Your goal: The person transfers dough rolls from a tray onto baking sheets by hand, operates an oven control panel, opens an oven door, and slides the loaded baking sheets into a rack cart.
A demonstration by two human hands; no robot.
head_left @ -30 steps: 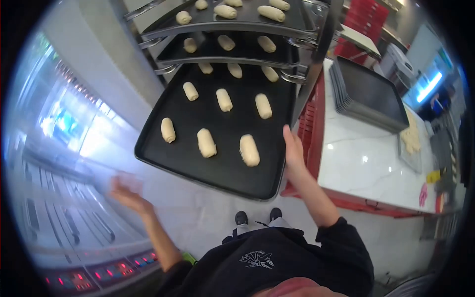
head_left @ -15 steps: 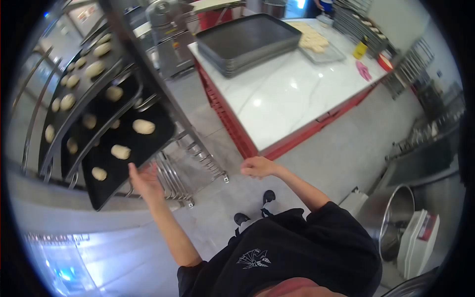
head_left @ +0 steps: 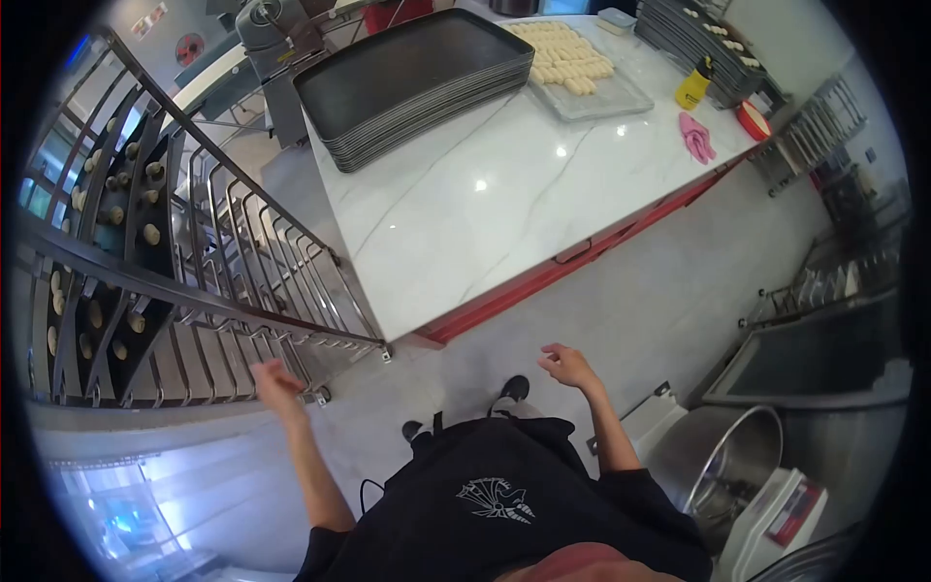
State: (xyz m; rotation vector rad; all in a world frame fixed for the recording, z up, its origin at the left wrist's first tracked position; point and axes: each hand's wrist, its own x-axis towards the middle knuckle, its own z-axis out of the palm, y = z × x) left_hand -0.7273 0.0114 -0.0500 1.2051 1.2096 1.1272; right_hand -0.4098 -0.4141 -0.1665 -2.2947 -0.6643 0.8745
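My left hand point(head_left: 279, 384) hangs beside the lower rails of the metal tray rack point(head_left: 320, 335), slightly blurred, with its fingers loosely bent and nothing visible in it. Black trays point(head_left: 141, 247) sit in the rack at the left, tilted in this view, bearing pale dough pieces point(head_left: 151, 234). In front of my body, my right hand point(head_left: 569, 368) is above the floor, its fingers partly bent and apart, holding nothing. It is nearest the front edge of the white marble-look table point(head_left: 456, 228), without touching it.
A stack of black trays point(head_left: 417, 78) stands on the table. Beyond are shaped dough pieces point(head_left: 567, 58) on a clear board point(head_left: 616, 97), a yellow bottle point(head_left: 694, 85), a pink cloth point(head_left: 696, 138) and a red-rimmed bowl point(head_left: 753, 120). A steel mixing bowl point(head_left: 718, 446) is at lower right.
My left hand has left the dough tray's edge and drawn back. The tray now sits farther into the rack. My view has turned, and my right hand has moved rightward.
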